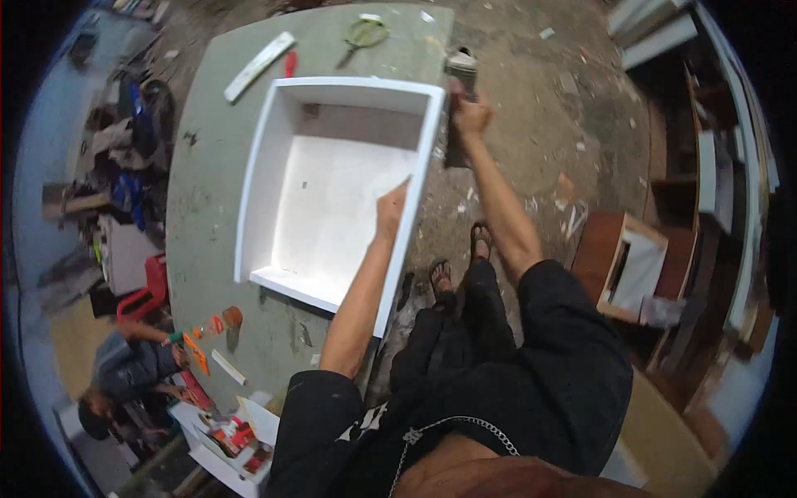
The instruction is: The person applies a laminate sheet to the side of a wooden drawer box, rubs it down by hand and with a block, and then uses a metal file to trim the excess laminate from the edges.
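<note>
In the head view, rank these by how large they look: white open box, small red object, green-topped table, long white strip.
Largest to smallest:
1. Green-topped table
2. White open box
3. Long white strip
4. Small red object

Your two hands: the left hand point(392, 209) at one white box point(349, 83), the right hand point(472, 114) on one dark tool point(462, 75). Beyond your left hand: one racket-shaped thing point(366, 35), one small red piece point(290, 64), one long white strip point(259, 66). Nearer you than your right: two sandals point(440, 277).
</note>
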Demonstrator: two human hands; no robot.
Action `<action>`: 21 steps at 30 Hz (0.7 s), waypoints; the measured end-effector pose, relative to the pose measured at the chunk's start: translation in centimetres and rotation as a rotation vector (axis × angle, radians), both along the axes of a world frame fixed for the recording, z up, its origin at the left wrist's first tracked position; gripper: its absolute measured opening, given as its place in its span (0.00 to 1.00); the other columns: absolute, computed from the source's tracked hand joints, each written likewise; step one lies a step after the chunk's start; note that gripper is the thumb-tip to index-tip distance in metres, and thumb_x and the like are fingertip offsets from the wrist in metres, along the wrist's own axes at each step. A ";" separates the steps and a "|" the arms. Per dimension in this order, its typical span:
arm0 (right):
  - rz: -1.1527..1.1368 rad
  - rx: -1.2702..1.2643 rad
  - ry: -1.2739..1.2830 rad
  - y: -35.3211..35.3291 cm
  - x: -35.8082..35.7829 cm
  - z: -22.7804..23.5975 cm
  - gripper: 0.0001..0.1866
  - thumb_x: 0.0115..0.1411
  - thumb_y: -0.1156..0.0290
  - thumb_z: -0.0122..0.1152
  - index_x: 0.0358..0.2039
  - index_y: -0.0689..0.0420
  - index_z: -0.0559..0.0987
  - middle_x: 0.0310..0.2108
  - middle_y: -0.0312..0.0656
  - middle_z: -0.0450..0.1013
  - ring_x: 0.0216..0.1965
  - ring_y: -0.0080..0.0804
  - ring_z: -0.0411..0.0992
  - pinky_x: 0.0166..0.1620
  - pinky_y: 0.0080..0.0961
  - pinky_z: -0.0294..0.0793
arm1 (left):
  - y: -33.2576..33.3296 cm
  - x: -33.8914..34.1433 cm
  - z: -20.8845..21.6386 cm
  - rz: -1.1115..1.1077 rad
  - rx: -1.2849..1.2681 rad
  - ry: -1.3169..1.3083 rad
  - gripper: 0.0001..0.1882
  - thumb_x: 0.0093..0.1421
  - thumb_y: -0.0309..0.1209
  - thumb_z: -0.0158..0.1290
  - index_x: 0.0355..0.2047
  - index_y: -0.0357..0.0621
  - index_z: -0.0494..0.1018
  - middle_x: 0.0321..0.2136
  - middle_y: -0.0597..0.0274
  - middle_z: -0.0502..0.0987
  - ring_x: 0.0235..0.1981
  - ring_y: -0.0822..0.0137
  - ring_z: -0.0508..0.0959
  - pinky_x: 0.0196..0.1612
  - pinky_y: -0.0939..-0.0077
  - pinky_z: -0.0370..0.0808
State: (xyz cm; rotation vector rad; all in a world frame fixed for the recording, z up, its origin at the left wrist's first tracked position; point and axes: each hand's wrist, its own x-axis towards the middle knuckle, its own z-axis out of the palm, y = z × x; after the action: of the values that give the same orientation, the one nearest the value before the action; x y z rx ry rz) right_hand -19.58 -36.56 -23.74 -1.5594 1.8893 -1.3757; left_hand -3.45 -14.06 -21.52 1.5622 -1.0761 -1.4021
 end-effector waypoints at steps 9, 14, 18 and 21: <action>0.231 0.187 -0.238 -7.6 -6.7 4.8 0.40 0.59 0.47 0.58 0.55 0.72 0.64 0.53 0.62 0.67 0.56 0.52 0.66 0.57 0.39 0.63 | -1.2 1.6 14.2 -0.165 0.017 -0.316 0.29 0.62 0.46 0.52 0.61 0.51 0.64 0.49 0.50 0.76 0.50 0.58 0.76 0.52 0.65 0.73; 0.673 0.176 -0.182 -16.3 -2.8 9.0 0.29 0.60 0.53 0.61 0.47 0.69 0.71 0.44 0.51 0.73 0.48 0.39 0.70 0.52 0.30 0.66 | -2.2 -3.7 19.7 0.148 0.228 -0.597 0.25 0.60 0.47 0.53 0.53 0.47 0.72 0.44 0.46 0.77 0.44 0.46 0.77 0.47 0.58 0.74; 1.093 0.238 -0.182 -20.3 6.9 14.9 0.23 0.60 0.57 0.61 0.44 0.66 0.74 0.37 0.46 0.76 0.37 0.28 0.71 0.43 0.26 0.70 | -1.7 -6.3 18.4 0.357 0.144 -0.771 0.23 0.59 0.46 0.54 0.52 0.51 0.73 0.38 0.47 0.79 0.39 0.47 0.79 0.42 0.57 0.76; 1.152 0.014 0.073 -26.7 14.1 13.6 0.29 0.56 0.57 0.65 0.51 0.65 0.71 0.40 0.53 0.75 0.42 0.42 0.74 0.46 0.33 0.71 | -3.6 -6.8 20.3 0.383 0.186 -0.802 0.22 0.60 0.43 0.54 0.52 0.50 0.73 0.30 0.46 0.79 0.32 0.48 0.80 0.35 0.60 0.77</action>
State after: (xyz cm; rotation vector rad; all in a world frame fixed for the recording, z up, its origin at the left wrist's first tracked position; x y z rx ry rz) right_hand -5.45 -63.25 -10.09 -2.1309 0.6795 -0.7434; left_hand -10.27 -17.69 -1.22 2.4131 -1.0039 -0.6175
